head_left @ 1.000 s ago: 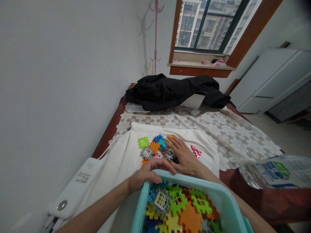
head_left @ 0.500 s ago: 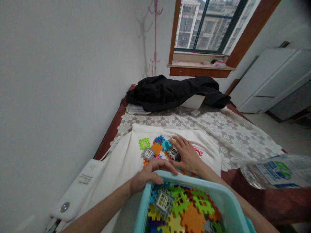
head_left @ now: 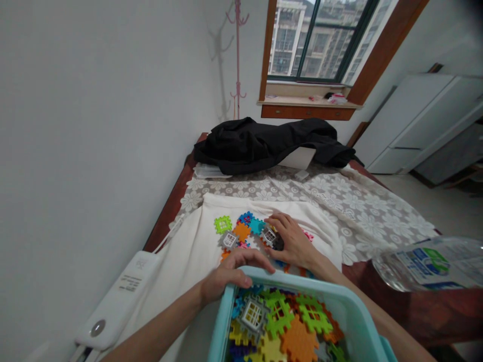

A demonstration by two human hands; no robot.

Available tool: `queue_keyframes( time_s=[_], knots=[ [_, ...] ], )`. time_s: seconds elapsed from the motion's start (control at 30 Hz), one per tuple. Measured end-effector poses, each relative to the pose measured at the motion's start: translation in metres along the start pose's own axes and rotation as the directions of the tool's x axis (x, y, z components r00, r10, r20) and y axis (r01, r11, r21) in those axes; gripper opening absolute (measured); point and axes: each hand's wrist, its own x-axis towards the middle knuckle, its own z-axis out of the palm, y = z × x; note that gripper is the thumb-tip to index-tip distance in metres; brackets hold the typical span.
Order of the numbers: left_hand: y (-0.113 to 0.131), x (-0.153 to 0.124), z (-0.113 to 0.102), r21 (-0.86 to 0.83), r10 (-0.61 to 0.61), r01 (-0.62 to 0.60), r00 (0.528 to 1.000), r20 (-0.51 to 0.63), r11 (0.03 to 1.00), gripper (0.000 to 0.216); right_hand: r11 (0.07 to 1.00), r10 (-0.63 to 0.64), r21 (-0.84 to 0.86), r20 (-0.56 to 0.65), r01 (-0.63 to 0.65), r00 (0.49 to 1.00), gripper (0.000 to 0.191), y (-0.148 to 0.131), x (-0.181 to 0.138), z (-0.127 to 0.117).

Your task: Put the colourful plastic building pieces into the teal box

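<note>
My left hand (head_left: 236,273) is closed over the near-left corner of the rim of a light-blue plastic bin (head_left: 302,282), thumb on top. Inside the bin lies a heap of toothed plastic building pieces, among them an orange piece (head_left: 300,342), a green window piece (head_left: 278,312) and a grey window piece (head_left: 253,315). Beyond the bin, my right hand (head_left: 294,244) rests over loose pieces on a white cloth (head_left: 199,236), thumb and fingers apart around a grey window piece (head_left: 268,235). Left of it lie a teal piece (head_left: 257,226), an orange piece (head_left: 242,232) and a green window piece (head_left: 223,224).
A clear plastic bottle (head_left: 430,264) lies at the right on the table. At the left is a white power strip (head_left: 116,301) by the wall. Black clothing (head_left: 271,143) is heaped at the far end, on a lace tablecloth (head_left: 377,216).
My right hand's fingers have drawn closer together and curled slightly over the pieces. The left hand keeps its hold on the bin. The view has shifted a little.
</note>
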Motion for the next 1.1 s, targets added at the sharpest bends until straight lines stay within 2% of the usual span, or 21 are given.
queue_keyframes(
  time_s=[0.2,0.37,0.5,0.63,0.7,0.9,1.1],
  knots=[
    [0.000,0.000,0.001,-0.025,-0.023,0.023,1.000,0.000,0.999,0.047,0.999,-0.018,0.050,-0.057,0.021,0.998,0.051,-0.002,0.000,-0.007],
    [0.000,0.001,0.001,-0.001,-0.003,0.003,1.000,0.005,1.000,0.047,1.000,-0.026,0.018,0.014,0.026,1.000,0.051,-0.004,0.000,-0.012],
    [-0.001,0.001,-0.001,-0.004,-0.003,0.003,1.000,0.011,1.000,0.047,0.999,-0.034,0.011,0.018,0.034,0.999,0.045,-0.004,0.000,-0.011],
    [-0.002,0.000,-0.003,0.010,-0.010,0.010,1.000,0.012,1.000,0.048,0.999,-0.034,0.000,0.033,0.034,0.999,0.055,0.002,-0.001,-0.011],
    [-0.002,0.000,-0.003,0.005,-0.012,0.012,1.000,0.009,1.000,0.048,0.998,-0.055,0.027,0.054,0.054,0.997,0.058,0.007,-0.001,-0.013],
    [-0.001,0.000,-0.002,0.003,-0.011,0.011,1.000,0.016,1.000,0.047,0.982,-0.078,0.177,0.038,0.070,0.996,0.051,0.010,-0.004,-0.023],
    [-0.002,0.001,-0.003,0.012,0.017,-0.018,0.999,0.027,1.000,0.048,0.967,-0.209,0.179,0.151,0.181,0.966,0.047,0.002,-0.003,-0.033]
  ],
)
